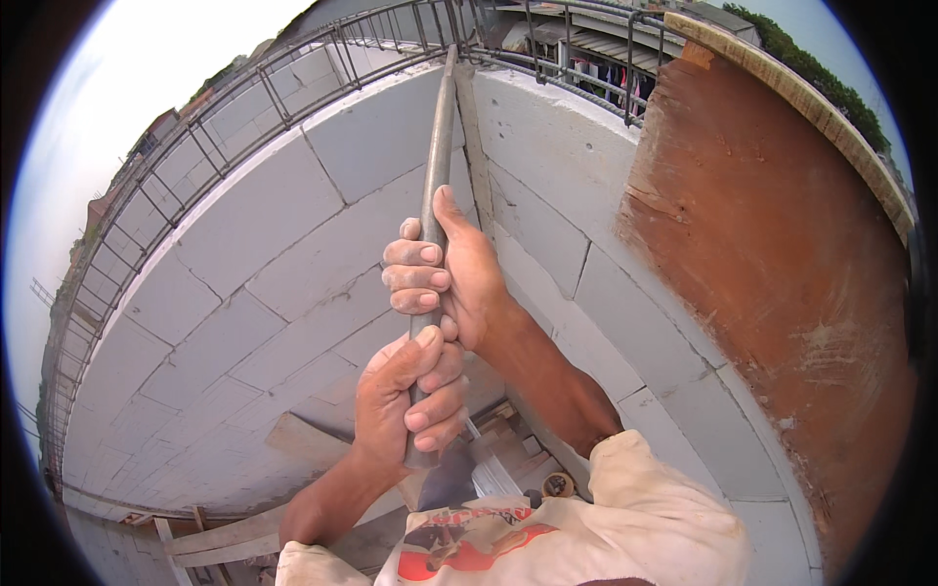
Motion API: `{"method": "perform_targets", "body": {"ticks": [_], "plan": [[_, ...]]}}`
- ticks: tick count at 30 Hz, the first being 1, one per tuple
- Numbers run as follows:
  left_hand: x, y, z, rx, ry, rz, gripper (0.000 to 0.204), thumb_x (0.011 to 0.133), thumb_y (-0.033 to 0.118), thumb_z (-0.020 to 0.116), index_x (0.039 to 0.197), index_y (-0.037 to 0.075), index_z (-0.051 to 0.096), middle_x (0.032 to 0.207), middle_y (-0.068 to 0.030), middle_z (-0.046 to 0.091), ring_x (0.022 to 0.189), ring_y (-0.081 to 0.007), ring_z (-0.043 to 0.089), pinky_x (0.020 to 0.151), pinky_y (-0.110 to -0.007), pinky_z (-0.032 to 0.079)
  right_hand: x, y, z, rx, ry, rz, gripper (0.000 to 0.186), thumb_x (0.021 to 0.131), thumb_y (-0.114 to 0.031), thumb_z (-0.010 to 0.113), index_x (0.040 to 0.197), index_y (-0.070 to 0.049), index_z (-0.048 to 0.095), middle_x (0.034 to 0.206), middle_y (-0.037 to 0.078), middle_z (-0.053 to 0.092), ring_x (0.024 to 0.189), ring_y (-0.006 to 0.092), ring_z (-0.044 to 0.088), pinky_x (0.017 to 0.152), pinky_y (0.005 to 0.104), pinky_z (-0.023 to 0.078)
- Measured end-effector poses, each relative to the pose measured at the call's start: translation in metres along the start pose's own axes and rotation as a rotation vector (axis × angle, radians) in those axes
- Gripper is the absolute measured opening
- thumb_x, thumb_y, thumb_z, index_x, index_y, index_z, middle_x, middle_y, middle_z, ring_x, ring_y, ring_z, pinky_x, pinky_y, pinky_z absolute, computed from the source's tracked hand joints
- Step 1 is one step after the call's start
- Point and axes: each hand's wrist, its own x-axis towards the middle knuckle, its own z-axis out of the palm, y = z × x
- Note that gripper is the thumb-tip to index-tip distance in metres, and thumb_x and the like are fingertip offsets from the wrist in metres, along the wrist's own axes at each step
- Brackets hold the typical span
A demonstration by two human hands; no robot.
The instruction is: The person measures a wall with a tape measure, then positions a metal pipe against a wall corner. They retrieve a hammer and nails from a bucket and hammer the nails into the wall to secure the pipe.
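Observation:
A long grey metal pipe (439, 137) runs upright through both my hands. Its far end reaches the rebar cage (459, 39) at the corner where two light block walls (283, 225) meet. My right hand (445, 273) is wrapped round it above, thumb along the pipe. Just below, my left hand (408, 396) grips the same pipe near its lower end, which shows under the fingers. Both hands look dusted with pale powder.
A large brown plywood board (762, 273) with a wooden top edge stands at the right. Rebar runs along the wall tops. Far below lie planks (234, 535) and a small round container (557, 484). Roofs, hanging laundry and trees show beyond.

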Motion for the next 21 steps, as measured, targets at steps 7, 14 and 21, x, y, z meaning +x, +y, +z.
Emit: {"method": "perform_targets", "body": {"ticks": [7,14,21], "plan": [[-0.004,0.023,-0.015,-0.049,-0.094,-0.087,0.018,0.109,0.022,0.047,0.108,0.005,0.051,0.075,-0.0007,0.044,0.045,-0.0047,0.039,0.034,-0.022,0.036,0.007,0.011,0.012,-0.034,0.016,-0.048,0.051,0.104,-0.064,0.042,0.096,-0.014,0.046,0.063,-0.007,0.035,0.045,0.0036,0.032,0.036,0.0221,0.034],[0.017,-0.028,0.001,0.141,0.065,-0.067,0.018,0.108,0.024,0.047,0.114,0.008,0.051,0.075,-0.0004,0.043,0.044,-0.0071,0.038,0.035,-0.024,0.035,-0.018,-0.021,-0.004,-0.216,0.154,0.044,0.05,0.104,-0.063,0.042,0.096,-0.014,0.048,0.063,-0.007,0.035,0.044,0.0039,0.032,0.036,0.0217,0.034],[0.002,0.03,-0.026,0.272,0.019,-0.135,0.018,0.107,0.024,0.05,0.112,0.008,0.048,0.076,-0.0012,0.042,0.045,-0.0073,0.037,0.036,-0.024,0.034,0.013,0.016,-0.001,-0.182,0.038,-0.093,0.048,0.105,-0.062,0.043,0.103,-0.014,0.043,0.064,-0.004,0.039,0.045,0.0073,0.037,0.037,0.025,0.036]]}}
